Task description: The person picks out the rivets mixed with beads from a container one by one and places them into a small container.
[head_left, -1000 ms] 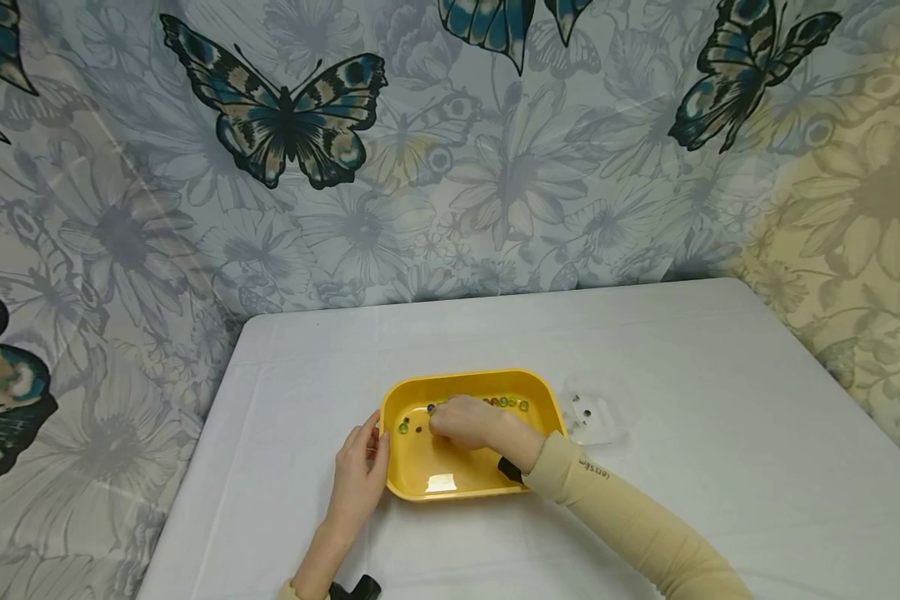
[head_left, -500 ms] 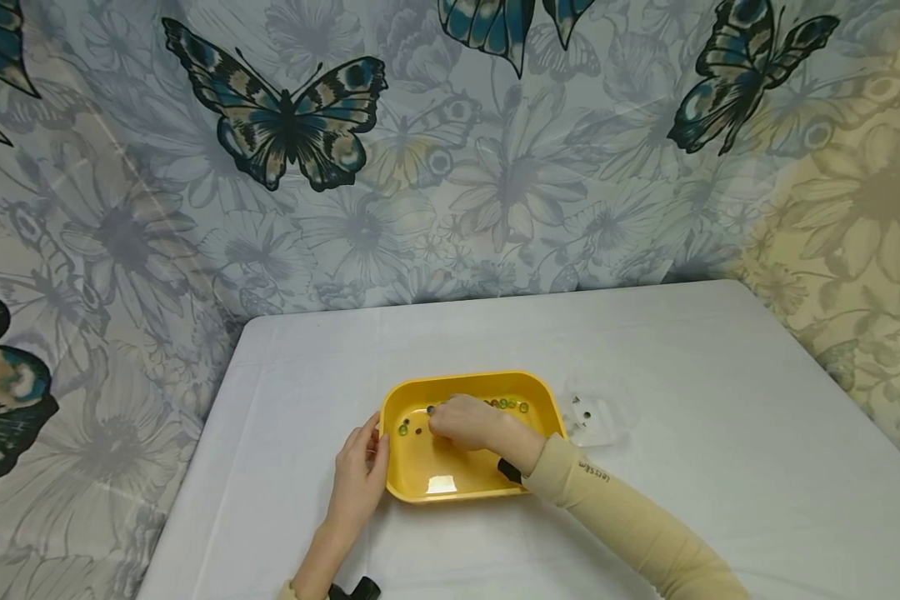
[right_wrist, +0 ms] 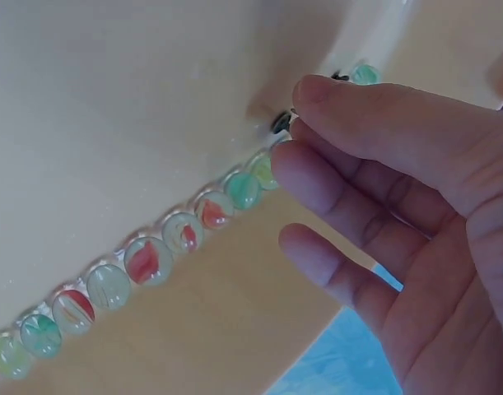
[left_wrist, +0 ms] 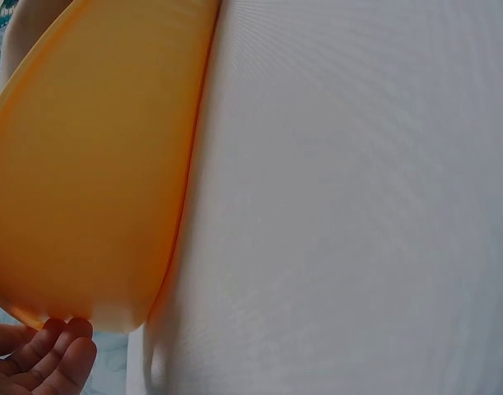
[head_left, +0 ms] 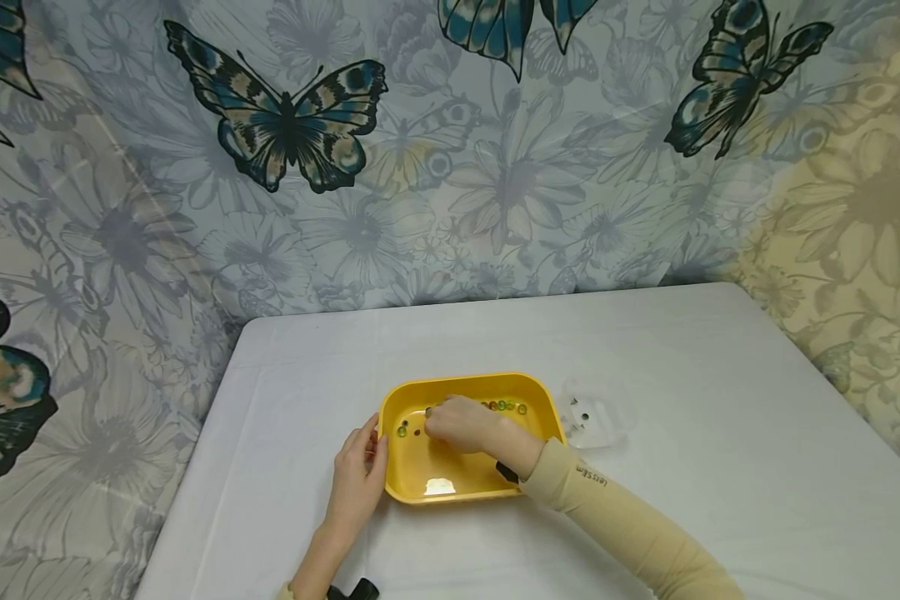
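Note:
A yellow tray (head_left: 450,479) sits on the white table. My left hand (head_left: 360,468) is at its left end, relaxed fingertips against the outer wall; the left wrist view shows those fingers (left_wrist: 74,362) at the tray's edge. Inside the tray, my right hand (right_wrist: 399,206) has thumb and forefinger together at a small dark round piece (right_wrist: 281,123), pinching it at the tips. A row of glass marbles (right_wrist: 148,262) with red, green and yellow swirls runs along the tray beside these fingers. A green marble (head_left: 402,432) and a small dark piece (head_left: 417,432) lie near the left end.
To the right of the tray stands a clear plastic container (head_left: 596,423) with several small dark pieces in it. Behind the white-covered table (head_left: 690,467) hangs a butterfly-patterned cloth (head_left: 510,183). Black wrist gear (head_left: 363,589) shows below the left hand.
My right hand has shifted very slightly left within the tray, staying low over the same spot. The head view has moved a little. The left hand stays at the tray's end.

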The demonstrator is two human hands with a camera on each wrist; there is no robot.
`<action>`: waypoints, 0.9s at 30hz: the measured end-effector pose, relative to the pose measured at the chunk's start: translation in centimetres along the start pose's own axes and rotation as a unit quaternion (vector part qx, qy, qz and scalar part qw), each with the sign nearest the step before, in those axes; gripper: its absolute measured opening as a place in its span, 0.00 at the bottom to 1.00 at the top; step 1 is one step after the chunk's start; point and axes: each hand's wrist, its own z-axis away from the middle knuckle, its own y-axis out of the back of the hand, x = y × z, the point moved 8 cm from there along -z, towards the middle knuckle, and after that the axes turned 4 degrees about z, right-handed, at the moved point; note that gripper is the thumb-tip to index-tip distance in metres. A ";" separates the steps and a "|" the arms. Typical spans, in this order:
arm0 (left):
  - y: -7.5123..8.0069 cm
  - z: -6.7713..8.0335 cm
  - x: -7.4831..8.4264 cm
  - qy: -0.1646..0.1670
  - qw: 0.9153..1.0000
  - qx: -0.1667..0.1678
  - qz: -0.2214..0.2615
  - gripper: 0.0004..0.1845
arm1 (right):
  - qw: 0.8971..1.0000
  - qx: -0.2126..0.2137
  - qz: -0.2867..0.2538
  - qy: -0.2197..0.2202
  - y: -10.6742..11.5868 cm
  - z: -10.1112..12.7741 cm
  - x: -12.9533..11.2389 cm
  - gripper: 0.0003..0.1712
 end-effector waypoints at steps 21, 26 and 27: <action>0.1 0.0 0.2 0.006 1.000 0.005 -0.001 0.20 | 0.999 0.003 -0.034 -0.022 1.5 1.3 1.2 0.07; 0.1 0.0 0.2 0.000 1.000 0.006 -0.004 0.19 | 0.999 0.012 -0.045 -0.024 1.8 1.5 1.4 0.07; 0.1 0.0 0.2 -0.001 1.000 0.007 -0.005 0.19 | 0.999 0.013 -0.044 -0.024 1.9 1.6 1.4 0.06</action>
